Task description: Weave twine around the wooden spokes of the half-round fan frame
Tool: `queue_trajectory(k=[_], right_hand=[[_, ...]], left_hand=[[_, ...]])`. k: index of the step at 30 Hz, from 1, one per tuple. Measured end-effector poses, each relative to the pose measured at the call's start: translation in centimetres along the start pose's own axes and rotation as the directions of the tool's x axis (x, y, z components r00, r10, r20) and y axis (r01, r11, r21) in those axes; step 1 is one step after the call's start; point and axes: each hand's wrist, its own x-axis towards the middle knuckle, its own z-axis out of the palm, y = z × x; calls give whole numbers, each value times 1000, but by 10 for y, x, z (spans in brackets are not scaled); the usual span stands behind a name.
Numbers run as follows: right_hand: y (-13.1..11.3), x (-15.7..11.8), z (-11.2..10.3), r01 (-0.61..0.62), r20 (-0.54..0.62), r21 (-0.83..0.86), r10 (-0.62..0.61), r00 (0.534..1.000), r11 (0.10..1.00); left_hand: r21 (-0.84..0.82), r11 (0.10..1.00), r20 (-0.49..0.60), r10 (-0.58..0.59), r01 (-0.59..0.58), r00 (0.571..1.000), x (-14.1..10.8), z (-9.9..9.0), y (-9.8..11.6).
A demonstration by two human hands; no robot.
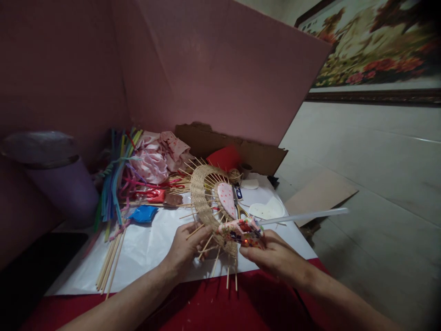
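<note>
Two hands are working with one woven arc (200,188) and one glue gun (243,230)
The left hand (189,243) is grasping the arc's lower part, the rest curving up beyond the fingers; the right hand (268,250) is clasping the flowered glue gun, one translucent stick (306,215) jutting out; one purple bin (65,188) is standing leftward, clear plastic (37,145) covering its top

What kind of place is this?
It looks like a craft corner, maybe in someone's home. Thin sticks and colorful fuzzy stems lie on a white sheet, and a framed picture hangs on the wall.
</note>
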Motion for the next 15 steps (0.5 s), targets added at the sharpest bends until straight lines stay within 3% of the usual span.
queue_trajectory(k=[4, 7, 9, 12, 15], right_hand=[[-2, -10, -16, -106, -112, 61, 112, 987, 993], [4, -14, -37, -106, -267, 33, 111, 957, 994], [16, -12, -54, -129, -401, -80, 87, 912, 988], [44, -9, -79, -214, -470, -312, 45, 881, 926], [76, -8, -96, -282, -483, -611, -66, 873, 740]], left_hand=[[-8, 1000, 0, -11, 11, 1000, -1, 0, 0], [24, 1000, -3, -4, 4, 1000, 1, -2, -2], [50, 999, -7, 4, -4, 1000, 2, -3, -3], [65, 998, -10, 10, -9, 1000, 3, -3, -2], [61, 998, 7, -2, 1, 1000, 2, -3, -1]])
